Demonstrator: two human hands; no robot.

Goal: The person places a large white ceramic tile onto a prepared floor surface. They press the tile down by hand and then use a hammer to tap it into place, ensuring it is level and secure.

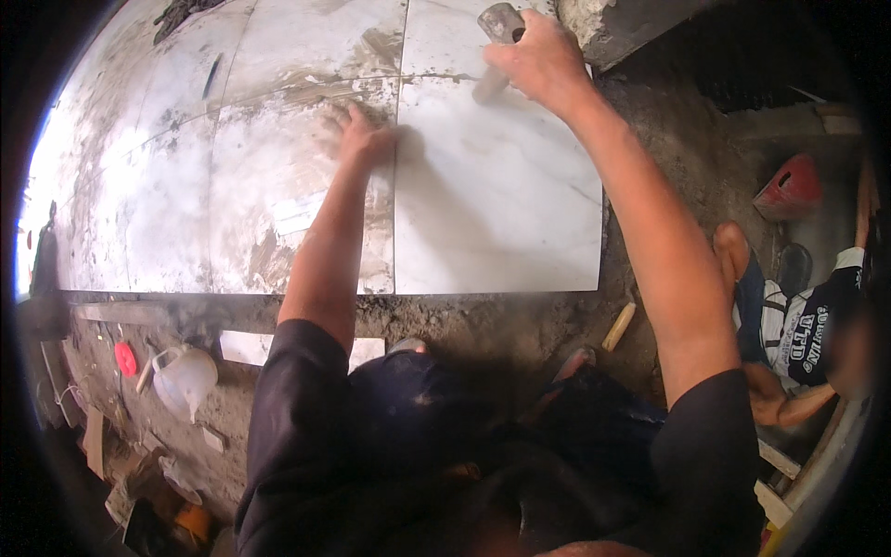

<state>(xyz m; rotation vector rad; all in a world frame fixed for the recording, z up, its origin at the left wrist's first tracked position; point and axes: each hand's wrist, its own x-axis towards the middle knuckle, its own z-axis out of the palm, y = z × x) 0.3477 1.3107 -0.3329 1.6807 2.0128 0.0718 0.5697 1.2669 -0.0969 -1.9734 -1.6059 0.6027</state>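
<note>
In the head view, we look down on two bare hands over a floor of pale tiles. The right hand [545,61] is curled around a mallet [501,23] (its blunt grey head pokes out beyond the fingers), and we see it above the far part of a clean white tile [506,204]. Whether the mallet touches that surface, we cannot tell. The white tile lies at the right end of the near row, its left edge along a seam with its neighbour.

Left of that seam, we see the left hand [360,139] with nothing in it, palm down and fingers spread over a smeared tile [251,218]; the fingers are blurred, so we cannot tell how firmly they rest.

Past the white tile's far right corner we find a concrete block [636,28]. On the ground nearer us are a wooden piece [619,327], a pale strip [244,347], a white jug [186,381] and a red ring [124,358]. At the right, we notice another person [789,325] near a red container [789,187].
</note>
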